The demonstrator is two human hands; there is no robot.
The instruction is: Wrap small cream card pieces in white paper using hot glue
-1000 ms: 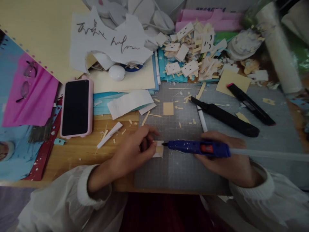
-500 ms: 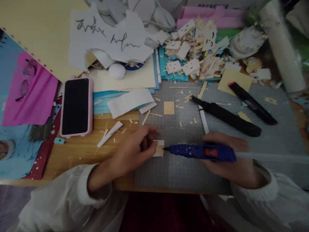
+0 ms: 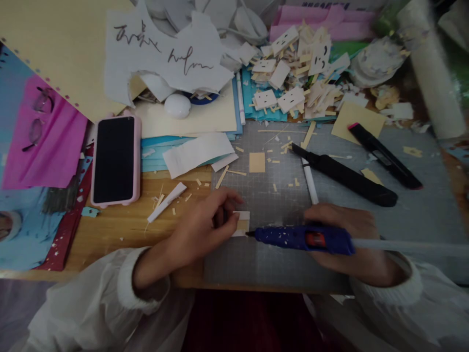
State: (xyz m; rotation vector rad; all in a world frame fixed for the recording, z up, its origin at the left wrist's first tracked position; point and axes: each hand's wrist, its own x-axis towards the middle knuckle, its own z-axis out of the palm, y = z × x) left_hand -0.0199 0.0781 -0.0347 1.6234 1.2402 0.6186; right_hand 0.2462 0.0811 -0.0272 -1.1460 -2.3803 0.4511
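Note:
My right hand (image 3: 340,217) is wrapped round a blue hot glue gun (image 3: 282,235), with a long translucent glue stick (image 3: 395,246) running out of its back end. Its dark nozzle tip is at the lower right corner of a small white paper piece (image 3: 245,215), which has a beige patch in its middle. My left hand (image 3: 205,225) grips that piece from the left between thumb and curled fingers, close to the grey cutting mat (image 3: 264,274). The fingers cover the piece's left part.
Behind the hands lie a beige square (image 3: 257,162), a white pen (image 3: 310,183), a black craft knife (image 3: 344,176) and a black-and-pink cutter (image 3: 384,155). A phone (image 3: 115,159) rests at left. Paper figures (image 3: 291,99) are heaped at the back, near a white egg-shaped object (image 3: 178,106).
The glue gun's tip has shifted slightly down and left, from the middle of the paper piece's right edge to its lower corner. My left hand has stayed in place.

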